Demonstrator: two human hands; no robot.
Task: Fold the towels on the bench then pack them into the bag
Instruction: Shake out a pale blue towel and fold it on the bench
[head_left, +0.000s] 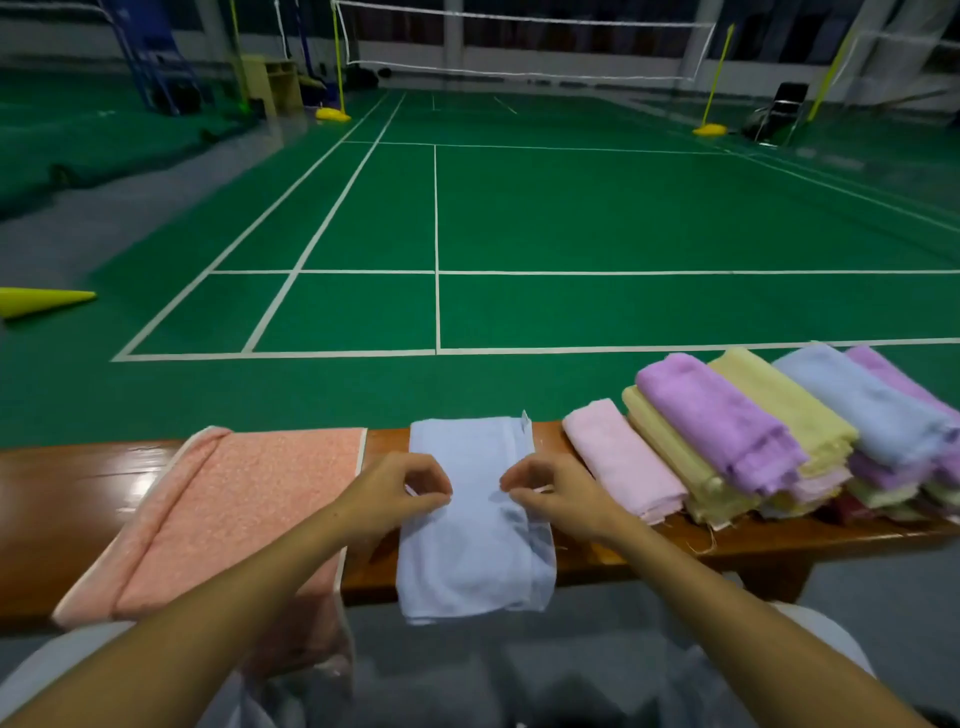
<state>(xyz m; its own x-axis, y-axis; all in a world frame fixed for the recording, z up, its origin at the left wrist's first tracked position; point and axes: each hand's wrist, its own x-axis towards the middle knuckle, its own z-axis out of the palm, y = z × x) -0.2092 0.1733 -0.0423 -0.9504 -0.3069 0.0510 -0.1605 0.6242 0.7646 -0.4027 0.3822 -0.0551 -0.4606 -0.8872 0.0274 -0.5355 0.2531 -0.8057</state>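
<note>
Pale blue towel (475, 525) lies across the wooden surface (78, 483), folded into a long strip, near end hanging over the front edge. A small white tag sticks up at its far right corner.

Left hand (402, 491) pinches the cloth about midway down the strip, fingers curled, thumb meeting fingertips. Right hand (553, 493) does the same on the right edge, level with the left. Both appear to have hold of the top layer only, though the fold hides how many layers are caught.

Step in hand, as I judge it: the cross fold. To do it well, keep both pinches level, square the edges before pressing flat, and tuck the tag inside.

Just left, nearly touching: a salmon-pink towel (244, 514), spread wide, also draping over the front edge. To the right, well clear of the hands: a folded light pink towel (623, 462), then a stack of folded towels (779, 441) in yellow, purple and blue.

No bag clearly in view. Green badminton court (571, 218) beyond.
</note>
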